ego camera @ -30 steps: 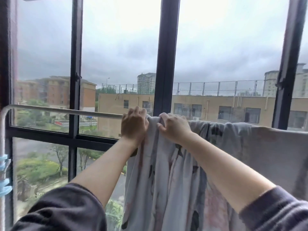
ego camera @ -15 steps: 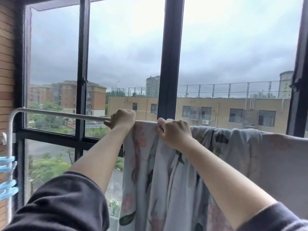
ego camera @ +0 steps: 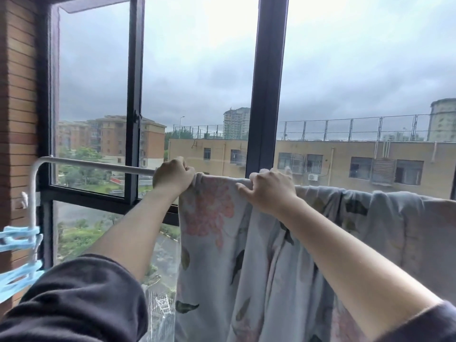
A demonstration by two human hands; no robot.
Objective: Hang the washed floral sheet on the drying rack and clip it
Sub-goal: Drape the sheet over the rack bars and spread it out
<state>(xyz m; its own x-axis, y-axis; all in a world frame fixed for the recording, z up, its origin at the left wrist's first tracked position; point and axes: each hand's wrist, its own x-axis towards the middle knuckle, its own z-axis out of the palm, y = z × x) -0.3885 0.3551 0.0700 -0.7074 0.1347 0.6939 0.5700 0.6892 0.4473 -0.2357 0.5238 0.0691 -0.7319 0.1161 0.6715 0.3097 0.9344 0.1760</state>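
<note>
The floral sheet [ego camera: 222, 243] is hanging over the top rail of the drying rack [ego camera: 98, 166], covering the rail from about its middle to the right edge of view. The rail's left end, near the bend, is lying bare.

The left hand [ego camera: 172, 176] is curling tightly over the sheet's left edge right at the rail, fingers wrapped round the cloth (whether they are also closing on the rail beneath I cannot tell). The right hand [ego camera: 269, 191] is hooking its fingers over the top of the draped cloth just beside it, thumb stretched out along the near face, pinning the fabric against the rail.

No clip is showing on the sheet, so the clipping step is looking undone. Some pale blue plastic pieces [ego camera: 17, 243], possibly the clips, are sitting on the rack's left upright, well apart from both hands.

The risk, as I judge it, is lying there: reaching for them is going to mean freeing one hand, and damp cloth, bunching in thick folds toward the right, may be pulling the smoothed edge back along the rail or dragging the sheet off it.
</note>
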